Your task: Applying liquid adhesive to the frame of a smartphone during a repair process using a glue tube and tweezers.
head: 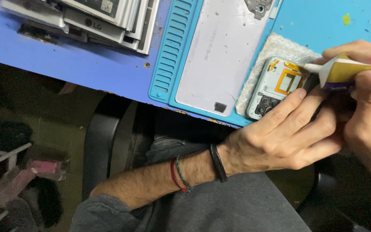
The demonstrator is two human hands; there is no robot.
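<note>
Left hand (288, 137) lies palm down, forearm crossing from the lower left, fingers stretched forward and pressed onto the near edge of an opened phone (275, 88). Right hand (368, 107) is curled around a glue tube (344, 71), its white nozzle touching the phone's far right corner. Phone sits on a pad of bubble wrap (280, 47) at the right end of a ribbed teal mat (170, 60). Phone interior: grey metal, orange flex strips, dark round camera lenses. Left wrist carries a black braided band (218, 163) and thin cord bracelets (179, 176). A flat pale back cover (224, 56) rests on the mat.
</note>
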